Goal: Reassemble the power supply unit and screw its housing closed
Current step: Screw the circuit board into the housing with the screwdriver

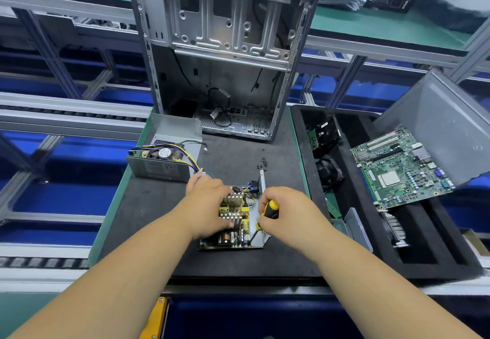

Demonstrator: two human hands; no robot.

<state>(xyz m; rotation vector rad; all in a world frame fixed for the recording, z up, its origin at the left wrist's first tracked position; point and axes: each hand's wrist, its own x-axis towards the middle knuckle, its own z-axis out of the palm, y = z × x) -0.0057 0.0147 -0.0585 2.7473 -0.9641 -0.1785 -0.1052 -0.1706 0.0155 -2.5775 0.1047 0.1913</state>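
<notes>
Both forearms reach forward over the black mat (164, 206) to the open power supply board (234, 222), which lies in its metal tray near the mat's front edge

Left hand (209, 203) lies palm down across the board's heatsinks, fingers curled over them and pressing; right hand (285, 211) grips a yellow-and-black screwdriver (266, 214) just right of the left, shaft slanting down to the board's near right corner. Behind, the housing cover (164, 153) holds a fan and a bundle of coloured wires, beside the gutted computer case (225, 55), and loose black screws (263, 163) lie between case and board. At right, the black foam tray (413, 261) holds a motherboard (400, 169), a round fan (330, 173) and other parts
</notes>
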